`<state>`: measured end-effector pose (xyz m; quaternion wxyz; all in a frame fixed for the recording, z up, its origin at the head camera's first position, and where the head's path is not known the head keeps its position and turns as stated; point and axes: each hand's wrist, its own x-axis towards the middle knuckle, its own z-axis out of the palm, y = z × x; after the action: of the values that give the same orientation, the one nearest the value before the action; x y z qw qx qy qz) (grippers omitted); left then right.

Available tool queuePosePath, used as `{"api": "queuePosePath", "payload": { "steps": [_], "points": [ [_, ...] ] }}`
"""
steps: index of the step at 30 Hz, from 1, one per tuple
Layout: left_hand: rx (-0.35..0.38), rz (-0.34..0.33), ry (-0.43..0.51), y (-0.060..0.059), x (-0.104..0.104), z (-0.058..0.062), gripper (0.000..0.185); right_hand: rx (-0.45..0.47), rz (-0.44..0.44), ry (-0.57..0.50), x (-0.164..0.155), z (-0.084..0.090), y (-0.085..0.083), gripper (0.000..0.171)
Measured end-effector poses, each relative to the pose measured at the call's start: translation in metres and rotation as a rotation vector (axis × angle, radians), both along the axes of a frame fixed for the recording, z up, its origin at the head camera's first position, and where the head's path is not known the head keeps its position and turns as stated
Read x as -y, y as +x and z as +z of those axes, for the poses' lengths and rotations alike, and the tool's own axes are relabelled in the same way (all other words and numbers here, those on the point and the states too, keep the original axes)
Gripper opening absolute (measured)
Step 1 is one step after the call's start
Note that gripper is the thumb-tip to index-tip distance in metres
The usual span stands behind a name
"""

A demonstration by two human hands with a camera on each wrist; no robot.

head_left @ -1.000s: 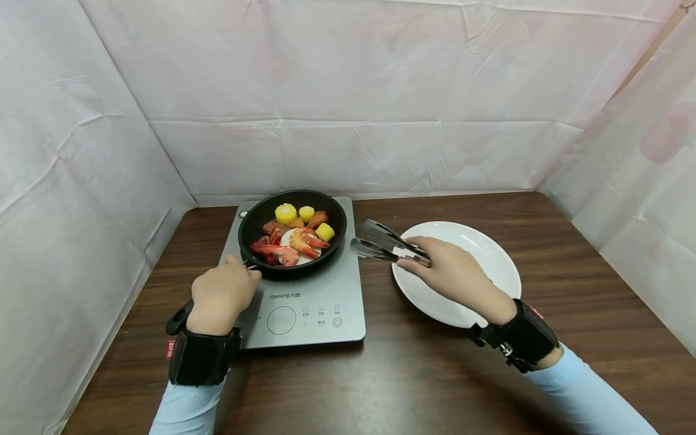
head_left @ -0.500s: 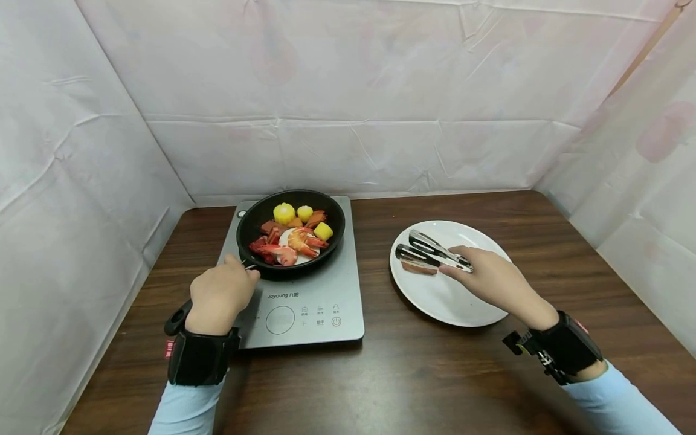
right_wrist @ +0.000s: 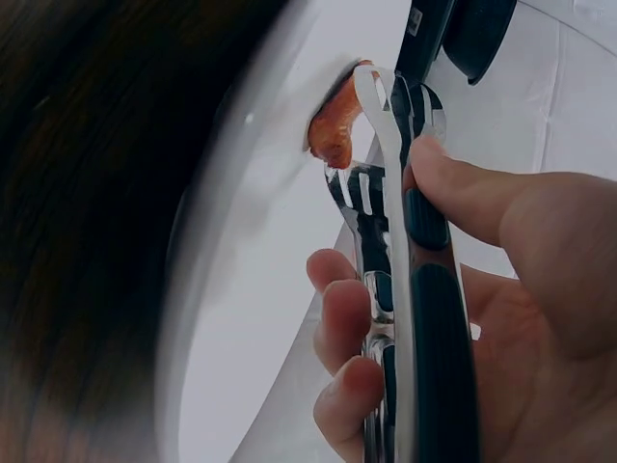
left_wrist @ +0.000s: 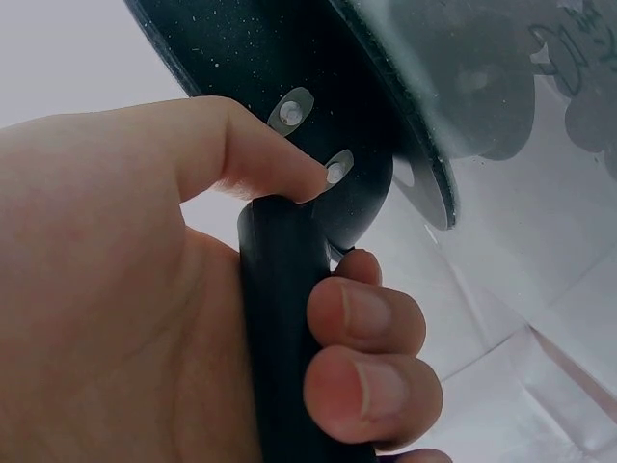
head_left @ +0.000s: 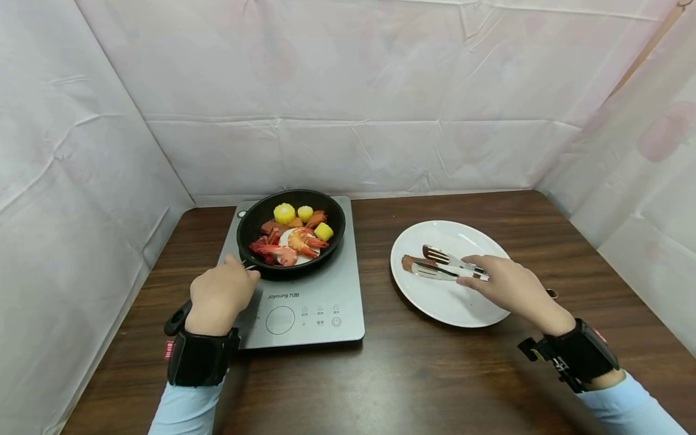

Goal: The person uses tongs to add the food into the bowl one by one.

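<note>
My left hand (head_left: 223, 296) grips the handle (left_wrist: 284, 318) of a black frying pan (head_left: 250, 226), thumb bent along its top and fingers curled beneath. In the pan lie shrimp (head_left: 301, 241), yellow corn pieces (head_left: 284, 214) and reddish meat pieces over a white patch. My right hand (head_left: 508, 285) holds metal tongs (right_wrist: 439, 338), low over a white plate (head_left: 446, 308). The tongs' ends stand apart, beside and partly overlapping a reddish-brown piece of meat (right_wrist: 335, 123) on the plate's left half.
Under the pan is a silver induction cooktop (head_left: 326, 290) with touch controls along its front. Dark wood table (head_left: 380, 374) surrounds it and the plate. White sheeting (head_left: 348, 151) walls the back and both sides.
My right hand has carried the tongs rightward from beside the cooktop to over the plate. Their ends have shifted right off the meat, now more exposed. My left hand stays on the handle.
</note>
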<state>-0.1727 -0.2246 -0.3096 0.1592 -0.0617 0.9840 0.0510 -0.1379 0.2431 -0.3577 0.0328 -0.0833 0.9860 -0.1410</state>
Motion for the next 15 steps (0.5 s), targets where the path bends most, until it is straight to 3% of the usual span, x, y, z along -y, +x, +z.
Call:
{"api": "queuePosePath", "payload": {
  "steps": [15],
  "points": [
    [-0.007,0.006,0.005,0.0005,0.0001,-0.0011,0.057,-0.031,-0.053,-0.023,-0.0034,-0.0051,0.0041,0.042]
  ]
}}
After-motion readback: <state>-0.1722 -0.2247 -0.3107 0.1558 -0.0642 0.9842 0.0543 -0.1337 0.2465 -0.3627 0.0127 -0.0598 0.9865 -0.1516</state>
